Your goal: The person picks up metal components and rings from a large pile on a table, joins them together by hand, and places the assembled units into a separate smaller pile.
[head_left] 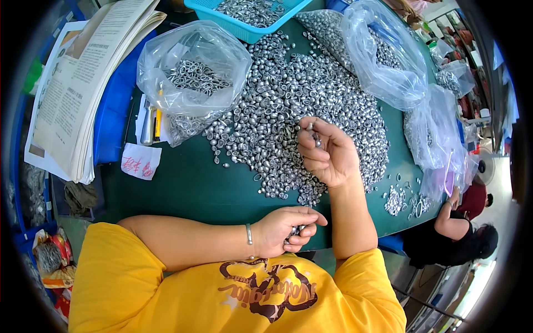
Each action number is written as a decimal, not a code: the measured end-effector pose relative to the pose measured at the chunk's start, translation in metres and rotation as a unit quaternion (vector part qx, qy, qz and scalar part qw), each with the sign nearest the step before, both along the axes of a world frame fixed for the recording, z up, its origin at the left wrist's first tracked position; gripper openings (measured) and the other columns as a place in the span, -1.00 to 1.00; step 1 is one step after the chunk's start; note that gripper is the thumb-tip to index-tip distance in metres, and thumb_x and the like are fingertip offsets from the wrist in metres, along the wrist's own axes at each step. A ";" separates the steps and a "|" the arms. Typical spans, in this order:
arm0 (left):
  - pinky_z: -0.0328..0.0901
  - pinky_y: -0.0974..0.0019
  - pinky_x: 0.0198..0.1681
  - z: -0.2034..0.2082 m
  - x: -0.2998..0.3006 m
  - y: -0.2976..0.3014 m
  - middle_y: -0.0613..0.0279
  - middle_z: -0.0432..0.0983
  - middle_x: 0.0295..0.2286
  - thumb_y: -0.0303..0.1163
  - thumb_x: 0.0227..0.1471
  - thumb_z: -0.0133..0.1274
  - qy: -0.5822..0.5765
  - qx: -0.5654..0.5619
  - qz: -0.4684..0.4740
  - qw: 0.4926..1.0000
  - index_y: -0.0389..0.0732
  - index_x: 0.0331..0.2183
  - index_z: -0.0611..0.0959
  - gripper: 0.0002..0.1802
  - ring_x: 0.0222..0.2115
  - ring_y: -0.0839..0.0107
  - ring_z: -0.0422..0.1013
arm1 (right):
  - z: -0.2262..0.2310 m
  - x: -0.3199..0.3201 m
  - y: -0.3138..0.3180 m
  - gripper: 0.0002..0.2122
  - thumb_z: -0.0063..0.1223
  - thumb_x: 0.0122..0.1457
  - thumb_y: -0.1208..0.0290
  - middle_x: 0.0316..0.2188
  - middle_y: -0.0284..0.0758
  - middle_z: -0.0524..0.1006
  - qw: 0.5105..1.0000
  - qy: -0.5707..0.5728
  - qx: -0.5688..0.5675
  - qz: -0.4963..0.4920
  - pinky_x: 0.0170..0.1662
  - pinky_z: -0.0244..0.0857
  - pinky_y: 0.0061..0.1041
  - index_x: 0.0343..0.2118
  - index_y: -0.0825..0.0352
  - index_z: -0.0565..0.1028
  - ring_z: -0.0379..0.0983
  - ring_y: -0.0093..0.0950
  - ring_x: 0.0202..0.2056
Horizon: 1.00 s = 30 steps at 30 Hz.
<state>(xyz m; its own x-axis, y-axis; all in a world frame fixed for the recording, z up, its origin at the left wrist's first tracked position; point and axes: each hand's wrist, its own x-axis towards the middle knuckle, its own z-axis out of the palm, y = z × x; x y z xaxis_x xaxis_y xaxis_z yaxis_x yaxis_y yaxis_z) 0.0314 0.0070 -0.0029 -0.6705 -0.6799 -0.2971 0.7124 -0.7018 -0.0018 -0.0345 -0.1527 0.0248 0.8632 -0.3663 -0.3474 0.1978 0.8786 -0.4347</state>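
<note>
A wide heap of small silvery oval metal pieces (300, 83) lies on the green tabletop (183, 194). Some look domed, others show a hollow side. My right hand (333, 155) is raised over the right part of this heap, fingers curled in, with small metal pieces pinched at the thumb and fingertips. Close to my body, at the table's near edge, my left hand (280, 230) is cupped around several of the same pieces, which show between its fingers. A metal bangle (249, 234) circles my left wrist.
Clear bags of metal pieces stand left (194, 61) and right (383, 61) of the heap. A turquoise basket (252, 34) is at the back. Newspapers (83, 89) lean over a blue bin (114, 119). A yellow-black cutter (157, 119) lies near a marked paper (141, 161). Other people (449, 238) work at right.
</note>
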 end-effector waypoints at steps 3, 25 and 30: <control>-0.04 0.61 -0.73 0.000 0.001 0.001 0.41 0.18 -0.63 -0.33 0.13 -0.25 0.000 0.004 0.002 1.000 -0.25 -0.30 0.43 -0.78 -0.73 0.67 0.06 | -0.005 0.001 -0.001 -0.80 -0.24 0.20 0.39 -0.58 -0.29 0.35 0.999 -0.015 -0.026 0.012 -0.75 -0.08 -0.80 -0.26 0.44 0.32 0.05 -0.72 -0.74; -0.05 0.61 -0.72 0.000 0.000 0.001 0.40 0.18 -0.63 -0.35 0.12 -0.25 -0.004 -0.009 0.006 1.000 -0.24 -0.30 0.43 -0.79 -0.72 0.67 0.05 | 0.001 -0.001 0.009 -0.76 0.30 -0.32 0.57 -0.62 -0.38 0.48 0.694 0.119 -0.689 -0.172 -0.53 0.16 -0.70 -0.49 0.39 0.51 0.33 -0.65 -0.58; -0.05 0.61 -0.73 0.000 0.001 0.001 0.40 0.18 -0.63 -0.36 0.12 -0.25 -0.010 -0.004 0.009 1.000 -0.25 -0.30 0.44 -0.79 -0.73 0.66 0.05 | 0.011 0.002 0.013 -0.82 0.27 -0.22 0.49 -0.70 -0.41 0.41 0.529 0.151 -0.819 -0.163 -0.67 0.07 -0.71 -0.53 0.38 0.49 0.27 -0.66 -0.67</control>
<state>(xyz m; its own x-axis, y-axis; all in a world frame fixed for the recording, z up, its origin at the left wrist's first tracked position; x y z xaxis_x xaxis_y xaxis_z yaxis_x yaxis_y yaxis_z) 0.0320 0.0082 -0.0025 -0.6519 -0.6939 -0.3059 0.7247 -0.6888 0.0180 -0.0329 -0.1401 0.0363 0.6571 -0.5022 0.5622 -0.0738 -0.7851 -0.6149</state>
